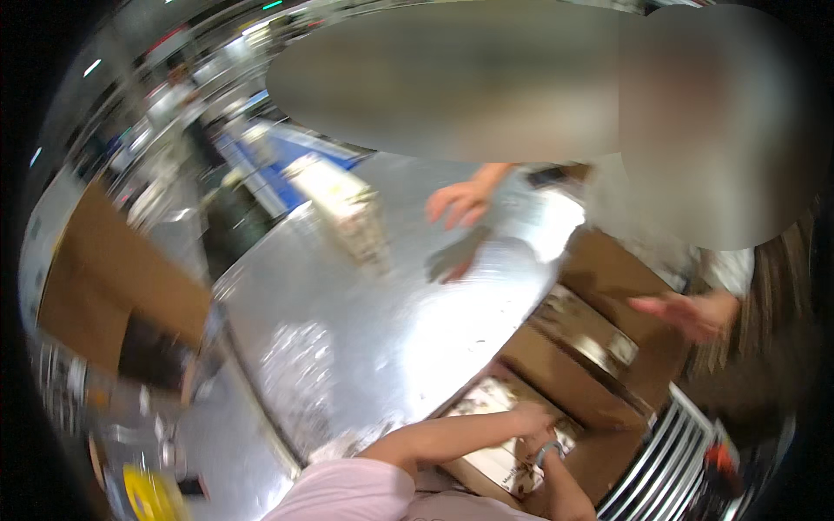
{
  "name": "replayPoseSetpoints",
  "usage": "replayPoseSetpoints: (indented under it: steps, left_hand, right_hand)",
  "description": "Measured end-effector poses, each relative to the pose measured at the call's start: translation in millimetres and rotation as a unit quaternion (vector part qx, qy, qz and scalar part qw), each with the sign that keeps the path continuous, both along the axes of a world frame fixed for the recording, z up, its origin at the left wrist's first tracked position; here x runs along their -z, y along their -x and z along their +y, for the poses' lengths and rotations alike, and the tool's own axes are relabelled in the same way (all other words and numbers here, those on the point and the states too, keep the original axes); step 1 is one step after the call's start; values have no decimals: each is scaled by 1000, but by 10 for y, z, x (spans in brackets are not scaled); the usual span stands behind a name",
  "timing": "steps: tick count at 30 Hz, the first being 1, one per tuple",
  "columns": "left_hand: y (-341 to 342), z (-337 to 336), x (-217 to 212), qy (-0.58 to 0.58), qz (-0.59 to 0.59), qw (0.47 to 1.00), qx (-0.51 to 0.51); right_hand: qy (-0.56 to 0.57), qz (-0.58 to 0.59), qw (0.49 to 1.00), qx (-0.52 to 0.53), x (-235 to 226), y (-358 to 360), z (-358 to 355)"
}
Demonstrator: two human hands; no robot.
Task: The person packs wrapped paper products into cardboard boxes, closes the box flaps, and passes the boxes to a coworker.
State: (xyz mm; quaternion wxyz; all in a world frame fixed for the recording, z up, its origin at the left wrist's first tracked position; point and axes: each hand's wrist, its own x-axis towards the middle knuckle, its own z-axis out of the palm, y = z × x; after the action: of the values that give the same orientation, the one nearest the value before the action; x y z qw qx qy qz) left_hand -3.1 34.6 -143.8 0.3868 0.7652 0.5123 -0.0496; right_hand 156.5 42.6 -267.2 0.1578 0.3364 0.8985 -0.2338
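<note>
A smooth metal table [382,321] is gleaming with broad, rippled highlights, while two rectangular brown cardboard boxes are standing open at its edge. The near box [615,453] is holding flat white packaging [497,465] with brown patterning, and the far box [665,347] is holding similarly patterned packs [584,328]. The white packaging is lying beneath the left hand [532,418] and right hand [539,441], which are meeting over it; blur and overlap are hiding how far they are opening and whether they are gripping anything.
</note>
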Motion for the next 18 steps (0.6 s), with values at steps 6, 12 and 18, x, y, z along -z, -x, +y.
replayPoseSetpoints:
  steps: [6,12,18]
  left_hand:
    - [1059,-944,-1217,-348,-181,893,-220]
    - [3066,-1980,-639,-259,154,737,-605]
    - [4058,-2730,16,-152,307,709,-617]
  right_hand:
    - [175,-13,953,248,550,-335,-239]
    - [317,188,815,447,67,-153,306]
    - [247,100,934,239,-247,37,139]
